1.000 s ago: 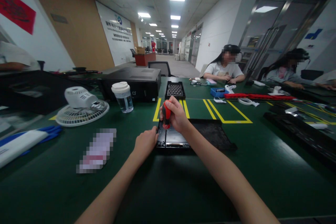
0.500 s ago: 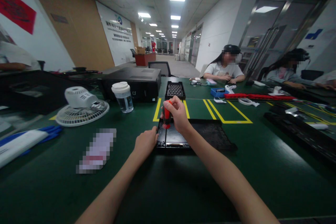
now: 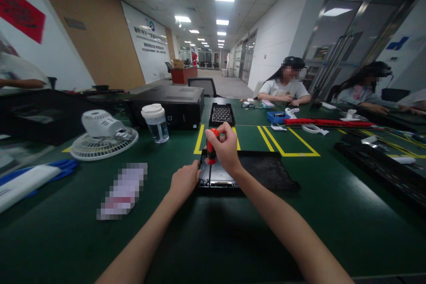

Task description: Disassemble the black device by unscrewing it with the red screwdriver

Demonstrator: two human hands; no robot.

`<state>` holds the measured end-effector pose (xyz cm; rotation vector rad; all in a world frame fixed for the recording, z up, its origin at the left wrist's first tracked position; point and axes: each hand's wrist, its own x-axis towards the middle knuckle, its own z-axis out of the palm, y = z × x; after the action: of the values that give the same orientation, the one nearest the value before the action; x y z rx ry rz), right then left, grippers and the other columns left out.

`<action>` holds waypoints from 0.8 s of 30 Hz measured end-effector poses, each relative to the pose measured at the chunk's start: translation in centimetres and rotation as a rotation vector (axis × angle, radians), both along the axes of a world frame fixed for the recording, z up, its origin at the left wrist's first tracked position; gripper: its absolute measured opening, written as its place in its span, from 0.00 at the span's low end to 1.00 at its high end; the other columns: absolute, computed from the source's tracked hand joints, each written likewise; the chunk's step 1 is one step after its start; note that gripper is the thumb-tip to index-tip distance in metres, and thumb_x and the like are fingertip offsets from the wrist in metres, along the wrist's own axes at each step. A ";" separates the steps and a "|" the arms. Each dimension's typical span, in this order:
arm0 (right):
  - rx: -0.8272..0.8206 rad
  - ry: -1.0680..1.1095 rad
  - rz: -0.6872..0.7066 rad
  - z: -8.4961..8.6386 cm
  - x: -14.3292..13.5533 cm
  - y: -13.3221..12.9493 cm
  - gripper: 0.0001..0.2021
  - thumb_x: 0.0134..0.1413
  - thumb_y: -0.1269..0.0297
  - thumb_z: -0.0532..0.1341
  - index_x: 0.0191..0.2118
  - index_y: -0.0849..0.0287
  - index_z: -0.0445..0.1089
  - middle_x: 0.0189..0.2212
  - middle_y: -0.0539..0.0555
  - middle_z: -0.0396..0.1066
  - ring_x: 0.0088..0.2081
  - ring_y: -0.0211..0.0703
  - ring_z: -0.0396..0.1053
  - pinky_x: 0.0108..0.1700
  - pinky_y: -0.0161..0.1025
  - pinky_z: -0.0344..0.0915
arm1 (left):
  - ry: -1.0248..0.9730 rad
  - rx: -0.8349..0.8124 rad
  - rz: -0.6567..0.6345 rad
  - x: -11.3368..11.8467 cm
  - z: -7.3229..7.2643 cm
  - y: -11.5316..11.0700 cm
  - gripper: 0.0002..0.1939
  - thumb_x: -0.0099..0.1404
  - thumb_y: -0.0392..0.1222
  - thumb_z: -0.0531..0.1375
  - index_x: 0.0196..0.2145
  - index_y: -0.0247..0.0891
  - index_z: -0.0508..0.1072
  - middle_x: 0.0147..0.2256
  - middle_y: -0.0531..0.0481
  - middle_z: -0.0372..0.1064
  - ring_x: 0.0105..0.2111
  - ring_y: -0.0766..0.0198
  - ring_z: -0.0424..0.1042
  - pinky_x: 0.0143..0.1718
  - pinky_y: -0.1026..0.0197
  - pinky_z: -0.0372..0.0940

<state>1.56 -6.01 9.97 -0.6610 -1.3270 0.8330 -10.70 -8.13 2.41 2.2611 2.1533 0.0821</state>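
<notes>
My right hand is closed around the red-and-black handle of a screwdriver. The screwdriver stands nearly upright over the left part of a flat black panel, its shaft running down to the panel. Where the tip touches is too small to make out. My left hand grips the panel's left edge, with the fingers partly hidden. A silvery strip shows along the panel's near edge, and a dark flat unit lies in its left part. Just beyond my right hand sits a black tray with several small compartments.
To the left are a lidded cup, a white fan, a black computer case and blue gloves. A blue box and a long black part lie right. People sit across the green table.
My right hand has turned slightly on the screwdriver handle, fingers shifting around its top. The left hand and the panel stay where they were.
</notes>
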 end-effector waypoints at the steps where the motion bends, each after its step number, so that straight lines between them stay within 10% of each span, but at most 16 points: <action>1: 0.004 -0.008 -0.019 0.0 0.0 -0.1 0.16 0.46 0.56 0.61 0.25 0.57 0.52 0.18 0.42 0.58 0.15 0.29 0.60 0.15 0.27 0.57 | 0.002 -0.005 0.005 0.0 0.1 0.0 0.15 0.65 0.46 0.46 0.46 0.41 0.61 0.37 0.44 0.71 0.37 0.54 0.72 0.34 0.58 0.64; 24: 0.058 -0.191 -0.460 -0.4 -1.0 -0.7 0.16 0.45 0.54 0.60 0.24 0.56 0.52 0.17 0.44 0.55 0.19 0.33 0.56 0.21 0.31 0.51 | -0.020 0.016 -0.015 0.0 -0.1 0.0 0.15 0.65 0.46 0.46 0.47 0.41 0.60 0.39 0.43 0.71 0.38 0.55 0.71 0.35 0.57 0.64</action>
<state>0.54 -6.75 9.62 -0.9720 -1.2913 0.3642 -10.74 -8.14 2.32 2.2741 2.1334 0.1216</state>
